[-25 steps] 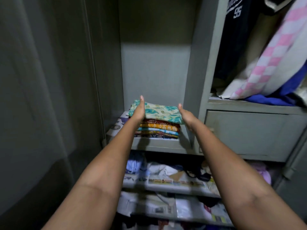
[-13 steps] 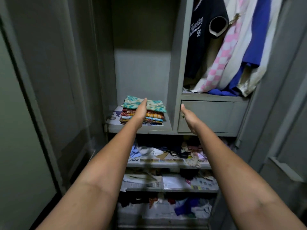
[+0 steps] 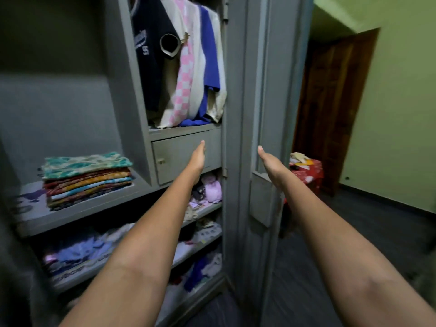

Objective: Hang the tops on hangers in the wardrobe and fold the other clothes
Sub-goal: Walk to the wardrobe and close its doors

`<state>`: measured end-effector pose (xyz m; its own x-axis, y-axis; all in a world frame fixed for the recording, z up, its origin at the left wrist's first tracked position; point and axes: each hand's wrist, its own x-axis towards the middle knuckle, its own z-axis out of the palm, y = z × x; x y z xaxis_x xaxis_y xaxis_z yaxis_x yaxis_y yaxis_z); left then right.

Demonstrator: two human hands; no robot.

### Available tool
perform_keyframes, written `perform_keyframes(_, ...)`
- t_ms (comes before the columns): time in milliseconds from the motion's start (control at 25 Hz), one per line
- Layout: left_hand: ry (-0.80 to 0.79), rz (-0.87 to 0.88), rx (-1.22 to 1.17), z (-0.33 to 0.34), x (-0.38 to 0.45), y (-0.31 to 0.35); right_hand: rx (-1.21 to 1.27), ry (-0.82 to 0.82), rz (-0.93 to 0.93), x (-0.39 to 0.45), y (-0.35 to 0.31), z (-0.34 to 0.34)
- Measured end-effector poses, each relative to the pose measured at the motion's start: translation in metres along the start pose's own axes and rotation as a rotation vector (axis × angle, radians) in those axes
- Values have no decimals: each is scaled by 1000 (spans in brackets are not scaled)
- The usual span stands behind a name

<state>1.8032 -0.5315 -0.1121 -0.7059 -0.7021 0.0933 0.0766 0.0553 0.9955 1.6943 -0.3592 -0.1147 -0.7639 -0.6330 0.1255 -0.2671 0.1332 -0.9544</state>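
The folded stack (image 3: 87, 178) sits squared on its shelf (image 3: 77, 215), well to the left of both hands, and the hung tops (image 3: 181, 67) crowd the bay above them. The left hand (image 3: 197, 159) has straight fingers and holds nothing, held out in front of the small drawer (image 3: 186, 156); the right hand (image 3: 271, 164) is likewise flat and empty just above the door (image 3: 262, 138). Judging from this, the next garment lies elsewhere, so turn away without brushing the door's edge; open floor (image 3: 377, 232) lies to the right.
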Motion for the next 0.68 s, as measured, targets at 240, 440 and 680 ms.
perform_keyframes(240,-415,-24,5,124,-48,3,-11,363,128,-94,27,-115)
perform_keyframes(440,-603,-29,-49,206,-86,8,-120,592,206,-163,37,-185)
perform_keyframes(680,-781,35,-48,278,-110,11,-89,731,261,-204,43,-241)
